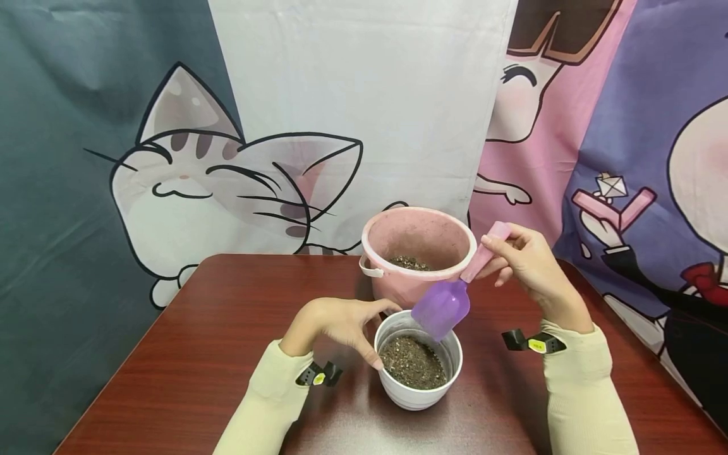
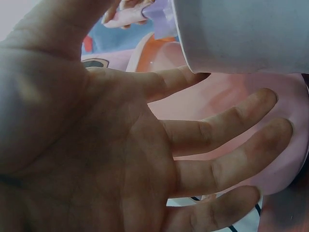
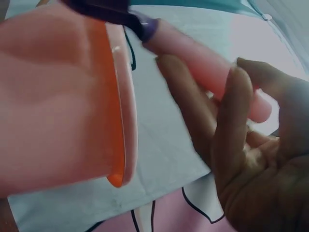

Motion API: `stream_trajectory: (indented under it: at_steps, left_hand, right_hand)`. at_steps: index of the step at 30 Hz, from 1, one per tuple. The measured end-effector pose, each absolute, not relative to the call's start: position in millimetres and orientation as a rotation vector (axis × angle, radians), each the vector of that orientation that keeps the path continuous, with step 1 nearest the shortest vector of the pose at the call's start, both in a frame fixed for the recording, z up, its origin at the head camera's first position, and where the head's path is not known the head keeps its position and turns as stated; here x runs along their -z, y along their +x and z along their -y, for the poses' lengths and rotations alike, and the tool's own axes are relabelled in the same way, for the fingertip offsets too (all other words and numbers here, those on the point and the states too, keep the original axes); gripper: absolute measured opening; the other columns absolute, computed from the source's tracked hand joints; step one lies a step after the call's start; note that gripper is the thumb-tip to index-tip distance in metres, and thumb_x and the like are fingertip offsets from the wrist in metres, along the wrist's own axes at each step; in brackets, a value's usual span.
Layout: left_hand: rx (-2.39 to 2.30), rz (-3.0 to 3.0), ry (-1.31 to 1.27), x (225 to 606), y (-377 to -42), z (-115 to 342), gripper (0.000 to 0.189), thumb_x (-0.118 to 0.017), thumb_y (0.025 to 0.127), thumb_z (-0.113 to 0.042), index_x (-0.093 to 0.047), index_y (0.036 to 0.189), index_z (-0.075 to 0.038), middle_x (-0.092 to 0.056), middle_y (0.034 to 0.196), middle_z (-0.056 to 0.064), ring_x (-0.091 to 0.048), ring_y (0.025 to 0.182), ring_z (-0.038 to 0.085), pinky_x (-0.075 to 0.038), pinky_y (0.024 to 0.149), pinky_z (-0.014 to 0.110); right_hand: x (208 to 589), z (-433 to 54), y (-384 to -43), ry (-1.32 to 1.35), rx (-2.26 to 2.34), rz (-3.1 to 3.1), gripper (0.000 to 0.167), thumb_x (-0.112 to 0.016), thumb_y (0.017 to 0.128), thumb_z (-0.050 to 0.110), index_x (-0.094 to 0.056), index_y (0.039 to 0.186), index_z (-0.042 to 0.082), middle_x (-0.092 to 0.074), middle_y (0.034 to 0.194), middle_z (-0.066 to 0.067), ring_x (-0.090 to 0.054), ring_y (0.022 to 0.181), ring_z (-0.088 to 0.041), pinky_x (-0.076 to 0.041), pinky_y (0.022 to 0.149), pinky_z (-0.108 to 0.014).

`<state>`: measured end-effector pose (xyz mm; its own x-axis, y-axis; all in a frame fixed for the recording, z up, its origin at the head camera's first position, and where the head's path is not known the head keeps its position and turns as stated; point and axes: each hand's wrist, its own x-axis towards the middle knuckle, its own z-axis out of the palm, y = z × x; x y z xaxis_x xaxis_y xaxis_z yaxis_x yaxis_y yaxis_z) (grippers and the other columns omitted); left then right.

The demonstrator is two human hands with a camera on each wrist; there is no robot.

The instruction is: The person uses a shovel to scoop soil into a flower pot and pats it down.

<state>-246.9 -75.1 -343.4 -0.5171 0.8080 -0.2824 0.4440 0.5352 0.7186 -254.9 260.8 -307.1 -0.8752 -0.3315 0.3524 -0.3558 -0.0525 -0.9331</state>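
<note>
In the head view, a white pot [image 1: 418, 398] holding dark soil [image 1: 414, 361] stands upright on the table. My left hand [image 1: 347, 319] touches its left side, thumb toward the front and index finger toward the back. The left wrist view shows that hand's [image 2: 145, 140] other fingers fairly straight, spread apart from the pot [image 2: 241, 36]. My right hand [image 1: 526, 262] grips the pink handle of a small purple shovel [image 1: 443, 309]. Its blade tilts down over the pot's back right rim; I see no soil on it. The right wrist view shows fingers and thumb round the handle [image 3: 193, 55].
Directly behind the pot stands a pink bucket [image 1: 406, 284] with some soil inside and a white handle lug on its left. The dark red wooden table [image 1: 227, 335] extends to both sides. A cartoon-printed cloth [image 1: 364, 76] hangs behind it.
</note>
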Motion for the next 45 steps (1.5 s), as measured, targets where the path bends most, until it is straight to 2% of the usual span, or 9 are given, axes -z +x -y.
stream_trajectory:
  at_steps: [6,13,18,24,27,30,37,41,45]
  left_hand:
    - [-0.767,-2.183,1.021,342.2,-246.5,75.8,0.093,-0.09,0.072,-0.024,-0.035,0.147,-0.018,-0.057,0.125,0.002,-0.056,0.111,0.011,-0.047,0.097,0.032]
    - [-0.75,-2.198,1.039,342.7,-246.9,76.0,0.093,-0.09,0.072,-0.026,-0.035,0.147,-0.018,-0.057,0.126,0.001,-0.055,0.114,0.011,-0.044,0.098,0.029]
    - [-0.751,-2.203,1.035,342.3,-245.4,75.0,0.095,-0.09,0.072,-0.025,-0.034,0.148,-0.017,-0.057,0.126,0.004,-0.055,0.113,0.013,-0.045,0.098,0.031]
    - [-0.714,-2.354,1.036,332.4,-240.9,81.8,0.106,-0.086,0.075,-0.039,-0.02,0.154,-0.013,-0.052,0.134,0.015,-0.06,0.11,0.017,-0.046,0.095,0.029]
    - [-0.75,-2.422,1.062,322.9,-240.0,92.5,0.09,-0.08,0.082,-0.043,-0.03,0.151,-0.013,-0.058,0.126,0.01,-0.064,0.095,0.015,-0.05,0.087,0.03]
    - [-0.804,-2.485,1.123,318.5,-243.6,101.0,0.07,-0.073,0.089,-0.043,-0.042,0.145,-0.013,-0.063,0.117,0.001,-0.064,0.095,0.012,-0.05,0.087,0.032]
    - [-1.054,-2.638,1.236,332.5,-260.2,91.9,0.036,-0.066,0.096,-0.025,-0.054,0.127,-0.011,-0.07,0.106,0.002,-0.067,0.09,0.013,-0.053,0.084,0.033]
    - [-1.149,-2.895,1.028,343.2,-266.0,81.5,0.018,-0.064,0.097,-0.033,-0.058,0.111,-0.023,-0.072,0.092,-0.009,-0.066,0.083,0.007,-0.051,0.074,0.034]
    - [-1.299,-3.036,0.727,350.4,-268.1,73.8,0.015,-0.059,0.098,-0.044,-0.059,0.103,-0.03,-0.072,0.083,-0.013,-0.062,0.075,0.006,-0.047,0.065,0.037]
  right_hand:
    - [304.5,-262.3,-249.4,1.048,-1.969,2.138,0.02,-0.052,0.096,-0.009,-0.065,0.109,-0.002,-0.075,0.086,-0.008,-0.071,0.061,-0.018,-0.052,0.043,-0.034]
    - [302.8,-261.9,-245.7,1.216,-1.95,2.092,0.022,-0.054,0.097,-0.007,-0.064,0.116,-0.002,-0.073,0.087,-0.007,-0.062,0.049,-0.019,-0.052,0.047,-0.036]
    - [303.5,-259.3,-245.9,1.185,-2.01,2.049,0.024,-0.051,0.098,-0.008,-0.063,0.116,-0.002,-0.074,0.088,-0.01,-0.067,0.059,-0.018,-0.052,0.046,-0.035]
    - [301.7,-254.4,-245.9,1.037,-2.247,1.897,0.022,-0.045,0.103,-0.001,-0.063,0.115,0.001,-0.074,0.09,-0.015,-0.073,0.07,-0.022,-0.055,0.05,-0.031]
    - [299.5,-251.1,-246.9,1.056,-2.319,1.753,0.022,-0.039,0.105,0.001,-0.058,0.115,-0.006,-0.072,0.091,-0.026,-0.074,0.076,-0.031,-0.056,0.054,-0.029]
    - [298.3,-248.3,-250.1,1.035,-2.343,1.615,0.022,-0.036,0.107,0.004,-0.053,0.108,-0.01,-0.068,0.093,-0.034,-0.073,0.081,-0.035,-0.057,0.06,-0.03]
    - [298.8,-244.5,-262.5,0.788,-2.272,1.529,0.02,-0.046,0.105,0.007,-0.048,0.093,-0.009,-0.069,0.094,-0.032,-0.072,0.085,-0.037,-0.058,0.072,-0.042]
    - [294.3,-232.8,-283.3,0.708,-2.183,1.601,0.024,-0.055,0.101,0.008,-0.048,0.093,-0.013,-0.069,0.091,-0.033,-0.072,0.083,-0.039,-0.056,0.074,-0.044]
    - [293.4,-218.5,-308.9,0.592,-2.114,1.792,0.031,-0.059,0.1,0.015,-0.049,0.094,-0.014,-0.07,0.089,-0.031,-0.072,0.086,-0.038,-0.056,0.077,-0.042]
